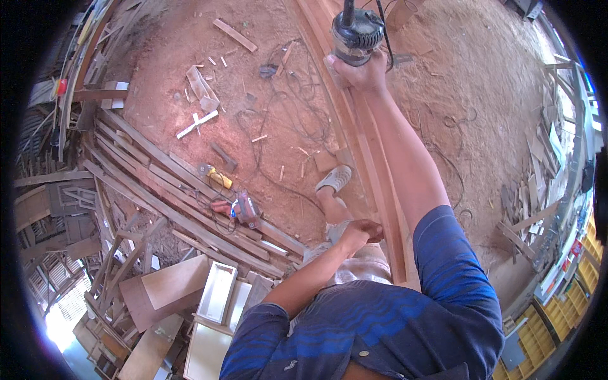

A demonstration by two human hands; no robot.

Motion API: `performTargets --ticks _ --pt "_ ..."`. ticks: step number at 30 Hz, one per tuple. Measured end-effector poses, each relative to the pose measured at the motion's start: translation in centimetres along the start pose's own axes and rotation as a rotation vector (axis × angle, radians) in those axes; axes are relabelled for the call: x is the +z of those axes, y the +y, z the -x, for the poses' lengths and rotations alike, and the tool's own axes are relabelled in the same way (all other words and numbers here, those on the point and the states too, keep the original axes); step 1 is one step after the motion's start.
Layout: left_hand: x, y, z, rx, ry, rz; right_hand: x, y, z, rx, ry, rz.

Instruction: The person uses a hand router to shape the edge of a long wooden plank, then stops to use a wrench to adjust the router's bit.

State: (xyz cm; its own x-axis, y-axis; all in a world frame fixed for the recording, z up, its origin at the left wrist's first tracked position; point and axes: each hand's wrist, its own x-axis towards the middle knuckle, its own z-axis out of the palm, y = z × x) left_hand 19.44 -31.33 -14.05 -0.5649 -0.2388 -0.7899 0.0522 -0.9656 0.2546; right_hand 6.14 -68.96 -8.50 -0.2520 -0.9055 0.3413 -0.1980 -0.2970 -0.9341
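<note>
My right arm stretches far ahead, and my right hand (368, 73) is wrapped round a corded power tool (358, 33) with a rounded, ribbed dark body. The tool is over a long reddish wooden beam (394, 244) that runs from my lap toward the far edge of view. Its underside is hidden by my hand and its own body. Close to my lap, beside the beam's near end, my left hand (360, 233) has its fingers curled in. What those fingers hold, if anything, does not show.
Long timber strips (190, 193) lie to the left, bearing a yellow angle grinder (218, 178) and a red-and-blue power tool (244, 209). Loose cables (278, 180) and wood offcuts (202, 88) litter the dirt floor. White drawer-like boxes (217, 292) stand near left; scrap wood (535, 164) is piled at right.
</note>
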Motion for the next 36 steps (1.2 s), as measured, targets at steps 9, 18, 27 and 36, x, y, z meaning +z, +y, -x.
performTargets --ticks 9,18,27,36 --pt "-1.5 2.1 0.1 0.116 0.071 -0.128 -2.7 -1.9 5.3 0.048 -0.1 0.112" --pt "-2.6 15.4 1.1 0.809 0.402 -0.72 -8.3 -3.7 17.4 0.1 -0.156 0.076" --pt "-1.9 15.7 -1.1 0.869 0.147 -0.826 -4.8 -1.6 11.0 0.19 -0.04 -0.042" --pt "-1.0 16.3 0.1 0.776 0.15 -0.902 -1.4 -2.5 2.0 -0.017 -0.068 0.053"
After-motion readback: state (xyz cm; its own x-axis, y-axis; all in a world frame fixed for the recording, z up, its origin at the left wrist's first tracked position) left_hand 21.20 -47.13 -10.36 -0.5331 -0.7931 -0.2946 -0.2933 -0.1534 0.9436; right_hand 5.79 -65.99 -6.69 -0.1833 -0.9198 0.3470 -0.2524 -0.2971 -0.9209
